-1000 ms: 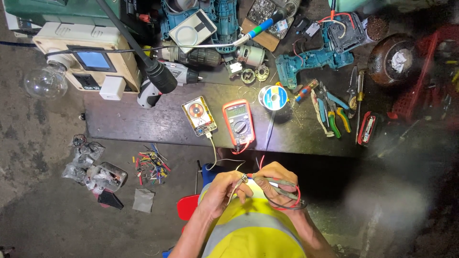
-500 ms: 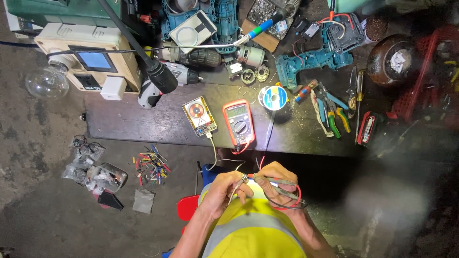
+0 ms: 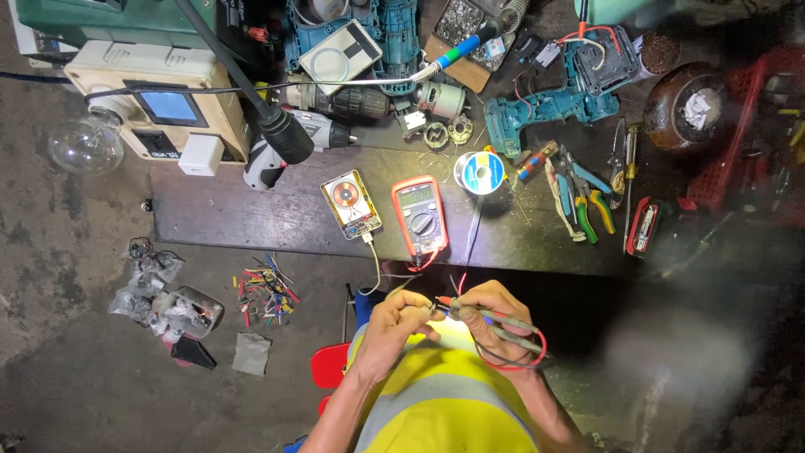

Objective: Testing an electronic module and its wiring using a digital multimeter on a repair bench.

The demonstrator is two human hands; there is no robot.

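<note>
Landmark: the red-cased digital multimeter with a round dial point(image 3: 419, 214), lying on the dark wooden bench point(image 3: 218, 214). Just left of it a small cream rectangular box with a round copper coil on its face point(image 3: 350, 204) is lying flat; just right, a silver spool of solder with a blue label point(image 3: 480, 173). Far left and below the multimeter, clear plastic bags of small parts point(image 3: 163, 298) are resting on the floor beside a scatter of coloured wire offcuts point(image 3: 265, 292). Far right, a round brown pot point(image 3: 688, 102) is holding crumpled white scraps. Directly below the multimeter, the left hand point(image 3: 394, 323) is pinching thin wire ends point(image 3: 433, 308), fingers closed; the right hand point(image 3: 495, 315) is clamping the red and black probe leads point(image 3: 507, 331). Compared with half a second earlier, both hands are staying in place.
</note>
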